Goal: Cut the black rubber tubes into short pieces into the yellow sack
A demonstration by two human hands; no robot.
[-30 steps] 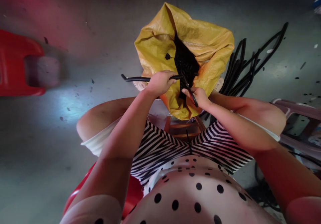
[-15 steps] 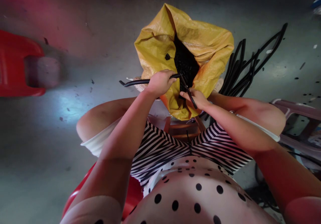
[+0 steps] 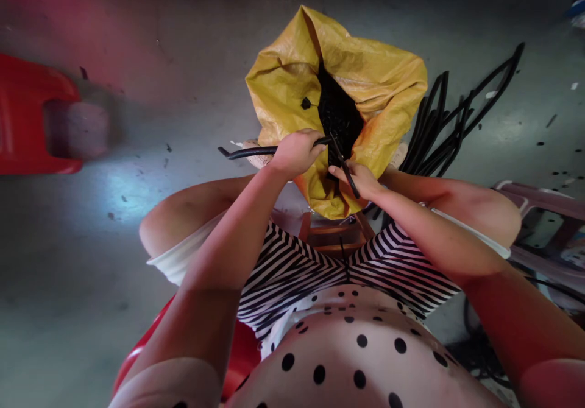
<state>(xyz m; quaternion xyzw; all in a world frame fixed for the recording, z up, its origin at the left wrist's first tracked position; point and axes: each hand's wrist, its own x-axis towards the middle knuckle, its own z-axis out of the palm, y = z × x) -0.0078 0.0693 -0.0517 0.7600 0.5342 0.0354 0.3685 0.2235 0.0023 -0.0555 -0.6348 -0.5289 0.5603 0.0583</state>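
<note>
My left hand (image 3: 299, 151) is closed around a black corrugated tube (image 3: 251, 151). The tube's long end sticks out to the left, and its short end reaches over the mouth of a yellow woven sack (image 3: 278, 100). In my right hand (image 3: 361, 179) are dark-handled scissors (image 3: 350, 181), whose blades point up and left to the tube's short end. Whether the blades touch the tube is too dark to tell. Black pieces (image 3: 336, 109) lie inside the sack, between my knees.
A bundle of long black tubes (image 3: 439, 128) lies on the floor right of the sack. There is a red plastic stool (image 3: 31, 116) at far left. A purplish plastic stool (image 3: 543, 198) stands at right. Under the sack's near edge shows a wooden frame (image 3: 333, 231). Small scraps dot the floor.
My left hand has shifted slightly right with the tube, whose short end sits a little farther over the sack's mouth. My right hand and the scissors have barely moved.
</note>
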